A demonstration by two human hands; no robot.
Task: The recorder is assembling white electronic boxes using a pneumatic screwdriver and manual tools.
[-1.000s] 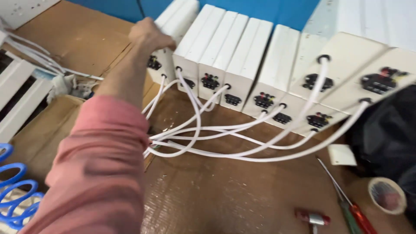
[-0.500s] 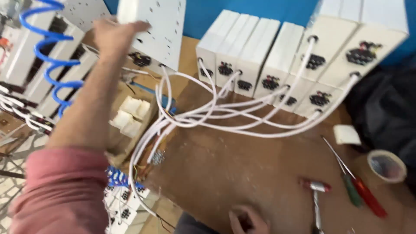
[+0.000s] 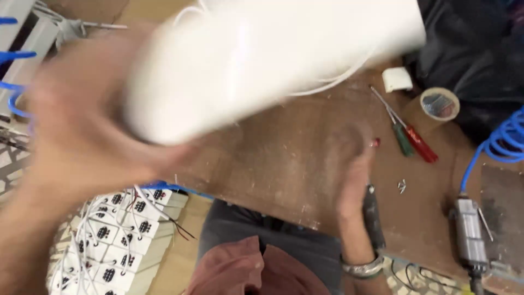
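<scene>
Close to the camera, the blurred left hand (image 3: 82, 131) wraps its fingers around one end of a long white plastic box (image 3: 273, 60), raised above the brown workbench (image 3: 284, 158). It looks rigid, smooth and fairly light; gripping across its width suits it. Farther off, the right hand (image 3: 355, 169) rests on the bench, fingers loosely curled, beside two screwdrivers (image 3: 409, 136).

Looked like small electrical assembly workshop: worn wooden bench (image 3: 284, 158), screwdrivers (image 3: 412, 139), tape roll (image 3: 438, 105), coiled blue air hose (image 3: 505, 139), air tool (image 3: 469, 240), stacked white wired boxes (image 3: 117, 235) beside bench.
</scene>
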